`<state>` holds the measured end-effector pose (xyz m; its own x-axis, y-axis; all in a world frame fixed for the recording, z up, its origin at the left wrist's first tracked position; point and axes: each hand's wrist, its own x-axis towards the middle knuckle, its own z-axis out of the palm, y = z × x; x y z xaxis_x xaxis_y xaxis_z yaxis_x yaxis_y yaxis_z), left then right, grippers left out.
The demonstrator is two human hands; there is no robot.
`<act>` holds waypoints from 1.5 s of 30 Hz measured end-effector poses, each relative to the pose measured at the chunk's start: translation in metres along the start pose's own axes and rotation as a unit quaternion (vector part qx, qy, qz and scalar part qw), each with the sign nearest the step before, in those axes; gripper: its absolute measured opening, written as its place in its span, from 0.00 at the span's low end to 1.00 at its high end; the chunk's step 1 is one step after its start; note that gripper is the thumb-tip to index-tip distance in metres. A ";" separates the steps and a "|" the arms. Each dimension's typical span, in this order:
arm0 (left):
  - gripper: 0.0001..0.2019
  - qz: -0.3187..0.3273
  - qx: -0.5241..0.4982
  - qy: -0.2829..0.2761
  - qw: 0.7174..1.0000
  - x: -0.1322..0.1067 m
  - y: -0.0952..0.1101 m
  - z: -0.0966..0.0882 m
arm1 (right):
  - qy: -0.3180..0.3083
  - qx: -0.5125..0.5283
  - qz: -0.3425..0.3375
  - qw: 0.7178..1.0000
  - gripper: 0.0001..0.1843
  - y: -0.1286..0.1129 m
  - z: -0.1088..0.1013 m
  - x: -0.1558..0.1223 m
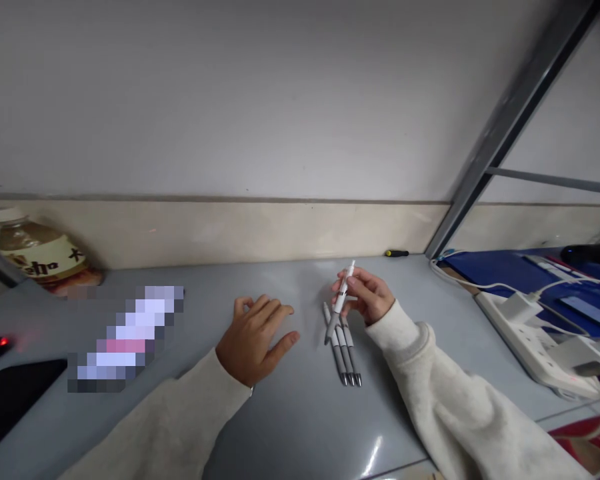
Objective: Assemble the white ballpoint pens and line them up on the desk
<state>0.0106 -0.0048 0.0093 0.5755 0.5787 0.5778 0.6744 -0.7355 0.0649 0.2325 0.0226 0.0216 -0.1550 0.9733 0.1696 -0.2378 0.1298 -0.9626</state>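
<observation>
My right hand [367, 295] pinches a white and grey pen [341, 301], held tilted with its tip down just above the grey table [290, 427]. Under it three matching pens [345, 353] lie side by side on the table, tips toward me. My left hand [255, 337] rests palm down on the table to the left of the pens, fingers spread, holding nothing. Both arms wear cream sleeves.
A drink bottle [40, 257] lies at the back left by the wall. A blurred patch [125, 337] sits left of my hand. A white power strip [535, 340] with chargers and cables lies right. A small black and yellow tool [397, 253] lies at the wall.
</observation>
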 end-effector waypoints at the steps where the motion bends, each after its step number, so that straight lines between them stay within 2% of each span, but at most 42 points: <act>1: 0.15 -0.008 0.010 0.005 1.000 0.000 0.000 0.000 | 0.015 0.005 -0.015 1.000 0.24 0.000 0.000 0.000; 4: 0.15 -0.024 0.049 0.018 0.998 0.000 -0.002 0.001 | 0.038 0.010 -0.053 0.998 0.30 0.000 0.000 0.001; 8: 0.14 -0.044 0.102 0.001 0.994 0.000 -0.007 0.004 | 0.043 0.009 -0.076 0.996 0.27 0.001 0.000 0.002; 11: 0.13 -0.073 0.155 -0.048 0.984 -0.001 -0.011 0.005 | 0.053 0.010 -0.086 0.995 0.29 0.001 -0.001 0.003; 14: 0.12 -0.131 0.197 -0.106 0.966 0.001 -0.011 0.002 | 0.047 0.013 -0.080 0.996 0.28 0.002 -0.001 0.003; 19: 0.13 -0.203 0.203 -0.168 0.943 0.004 -0.008 -0.002 | 0.049 0.025 -0.069 0.996 0.30 0.002 -0.001 0.003; 29: 0.10 -0.200 0.190 -0.199 0.940 0.004 -0.006 -0.003 | 0.048 0.005 -0.056 0.997 0.29 0.002 -0.002 0.004; 32: 0.09 -0.204 0.187 -0.205 0.939 0.004 -0.005 -0.003 | 0.041 -0.003 -0.050 0.998 0.35 0.002 -0.002 0.003; 35: 0.09 -0.211 0.184 -0.197 0.940 0.005 -0.005 -0.003 | -0.023 -0.042 -0.001 0.999 0.38 0.006 -0.001 0.001; 37: 0.09 -0.218 0.179 -0.190 0.941 0.005 -0.005 -0.003 | -0.074 -0.079 0.035 0.994 0.34 0.011 0.001 -0.001; 39: 0.09 -0.224 0.177 -0.187 0.940 0.006 -0.005 -0.003 | -0.091 -0.115 0.043 0.988 0.30 0.017 0.003 -0.003; 42: 0.09 -0.220 0.169 -0.194 0.941 0.006 -0.004 -0.002 | -0.077 -0.210 0.001 0.975 0.29 0.024 0.004 -0.005; 45: 0.10 -0.212 0.153 -0.192 0.946 0.006 -0.003 -0.003 | -0.082 -0.361 -0.096 0.924 0.27 0.028 0.001 -0.003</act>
<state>0.0109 0.0001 0.0152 0.3096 0.9274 0.2101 0.9507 -0.3065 -0.0478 0.2255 0.0235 -0.0053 -0.3331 0.8854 0.3243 0.4162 0.4467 -0.7920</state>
